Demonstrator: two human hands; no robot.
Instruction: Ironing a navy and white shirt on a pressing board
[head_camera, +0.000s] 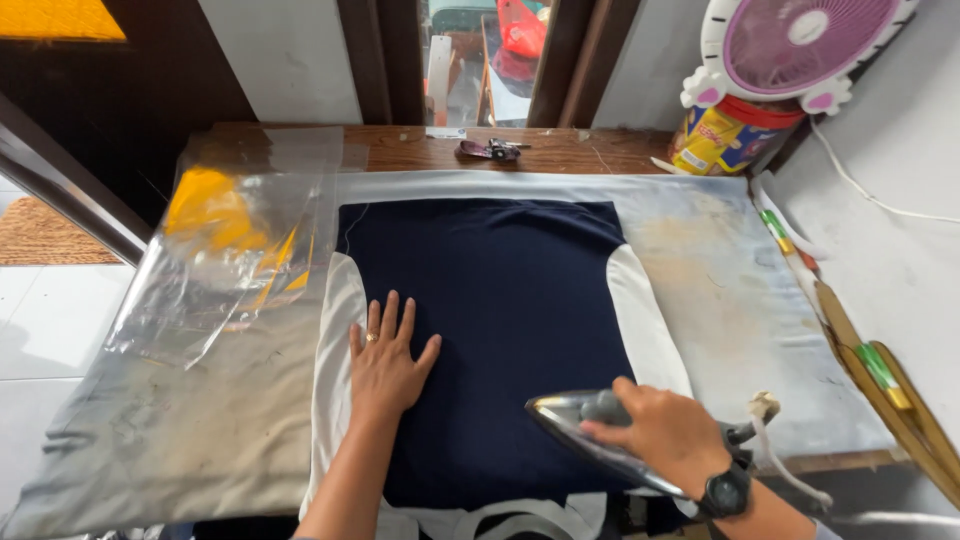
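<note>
1. the left hand (385, 362) is laid flat, fingers spread, on the navy shirt (500, 320).
2. the iron (590, 435) is gripped by the right hand (665, 432), low on the shirt.

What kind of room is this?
Probably a home ironing or small garment-work corner: a padded ironing table, an iron in the right hand on a navy shirt, clear bags beside.

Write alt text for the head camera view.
A person's right hand grips an iron on a navy and white garment while the left hand lies flat on the cloth. Clear plastic bags lie left; a pink fan stands behind.
</note>
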